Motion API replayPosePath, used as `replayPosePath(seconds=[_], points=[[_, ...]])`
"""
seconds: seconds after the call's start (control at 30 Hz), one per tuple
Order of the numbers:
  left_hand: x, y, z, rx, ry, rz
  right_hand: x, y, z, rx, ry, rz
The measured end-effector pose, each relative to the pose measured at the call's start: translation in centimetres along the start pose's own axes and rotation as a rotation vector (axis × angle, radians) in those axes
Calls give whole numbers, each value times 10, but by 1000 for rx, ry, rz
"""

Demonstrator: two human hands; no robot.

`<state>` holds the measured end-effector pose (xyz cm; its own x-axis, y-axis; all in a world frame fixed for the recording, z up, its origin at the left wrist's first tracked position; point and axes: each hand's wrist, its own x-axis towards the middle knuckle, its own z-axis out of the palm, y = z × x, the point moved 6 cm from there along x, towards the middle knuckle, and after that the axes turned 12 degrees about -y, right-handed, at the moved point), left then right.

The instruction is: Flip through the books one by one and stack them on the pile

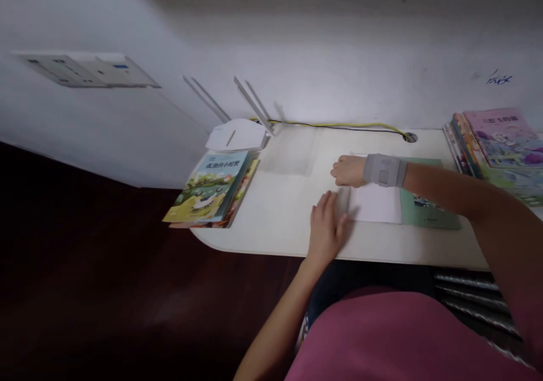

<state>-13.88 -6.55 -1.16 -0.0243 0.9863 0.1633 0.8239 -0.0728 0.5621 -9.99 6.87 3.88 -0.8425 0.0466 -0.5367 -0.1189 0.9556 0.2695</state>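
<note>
An open book lies on the white desk, its pale inner page to the left and its green cover to the right. My right hand, with a grey band on the wrist, is closed at the upper left edge of the page; whatever its fingers hold, if anything, is too small to make out. My left hand rests on the desk near the page's lower left corner, fingers spread slightly and holding nothing. A faint transparent sheet lies on the desk left of my right hand.
Picture books overhang the desk's left end, in front of a white router with raised antennas. More books are stacked at the right. A yellow and a black cable run along the wall to a desk hole.
</note>
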Motion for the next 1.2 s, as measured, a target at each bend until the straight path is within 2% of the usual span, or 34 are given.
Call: replayPosePath(seconds=[0.13,0.23,0.33,0.43,0.5,0.57,0.63,0.8,0.93,1.1,1.17,1.2], points=[[21,-10,-29,-443,172,-53,-47,11,-21,66,180,96],[51,12,-29,-611,109,32,-104,20,-23,170,371,230],[81,53,-7,-541,-84,166,-154,18,5,299,443,361],[103,92,28,-302,-302,295,-188,6,53,421,474,488],[111,110,53,-128,-433,337,-203,-4,84,474,537,579],[115,120,74,32,-523,339,-209,-14,112,502,580,623],[116,125,89,161,-557,335,-211,-22,134,506,603,641],[109,122,111,350,-570,339,-201,-38,168,505,537,590],[106,120,118,420,-515,358,-190,-52,174,460,468,571],[104,123,116,440,-482,357,-186,-61,172,391,388,562],[99,126,113,438,-509,427,-190,-57,171,406,380,520],[93,129,112,429,-545,505,-192,-54,170,429,380,489]])
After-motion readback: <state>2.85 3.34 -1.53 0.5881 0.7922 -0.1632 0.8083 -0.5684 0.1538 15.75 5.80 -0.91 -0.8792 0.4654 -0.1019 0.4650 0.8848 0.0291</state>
